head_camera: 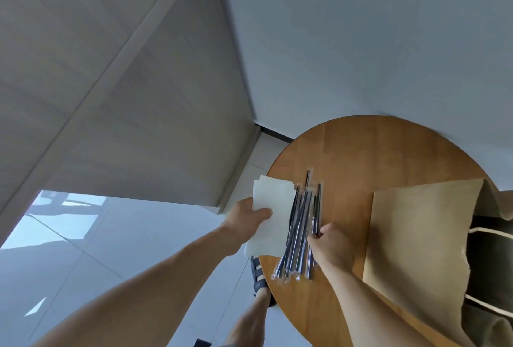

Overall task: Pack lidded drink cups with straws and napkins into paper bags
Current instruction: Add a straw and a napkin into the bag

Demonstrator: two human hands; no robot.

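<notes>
Wooden and round, the table (374, 149) served as the packing station, and every piece in view sat on it or at its rim. No lidded cup showed anywhere on the table, so the step in hand looked like gathering the extras, one napkin set and one straw, before anything went into a bag. White napkins (277, 199) lay in a loose stack at the table's left edge, partly hanging past it. The left hand (244, 221) gripped that stack, thumb pressed on top and the other fingers hidden beneath the paper. Clear-wrapped dark straws (298, 230) lay fanned across the table's middle, touching the napkins' right border. The right hand (333, 244) was curled at the near right side of that fan, its fingertips closed in a pinch on what looked like a single straw, though whether one wrapper or two was caught could not be told. A brown paper bag (422, 235) lay flat on the table's right side, its cord handles hanging over the rim; it may have been several bags stacked. My judgement is that the next move called for lifting the pinched straw clear without dragging its slippery neighbours, peeling a napkin from the stack, and then standing the flat bag up and opening its mouth.
</notes>
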